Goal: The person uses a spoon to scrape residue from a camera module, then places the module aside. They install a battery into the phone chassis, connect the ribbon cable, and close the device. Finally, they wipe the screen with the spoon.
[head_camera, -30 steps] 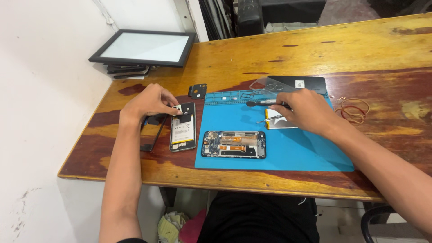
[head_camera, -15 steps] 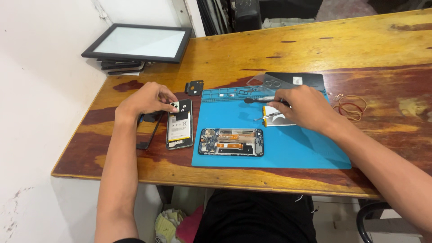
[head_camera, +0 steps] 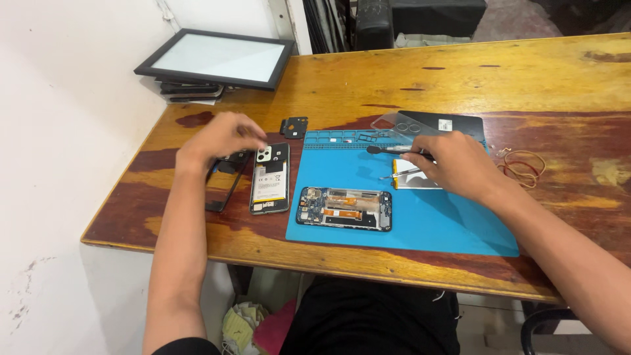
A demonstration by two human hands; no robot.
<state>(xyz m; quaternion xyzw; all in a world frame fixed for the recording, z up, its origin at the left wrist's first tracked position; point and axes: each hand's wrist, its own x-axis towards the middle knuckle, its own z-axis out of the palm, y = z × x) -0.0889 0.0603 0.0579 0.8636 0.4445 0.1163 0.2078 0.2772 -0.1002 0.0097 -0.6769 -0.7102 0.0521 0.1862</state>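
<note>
Two opened phones lie on the wooden counter: one with its battery showing just off the blue mat at nine o'clock, one bare board frame on it. The left hand, blurred, hovers over a black frame, grip unclear. The right hand pinches a dark-handled tool. One framed white panel sits at eleven o'clock against the white wall.
</note>
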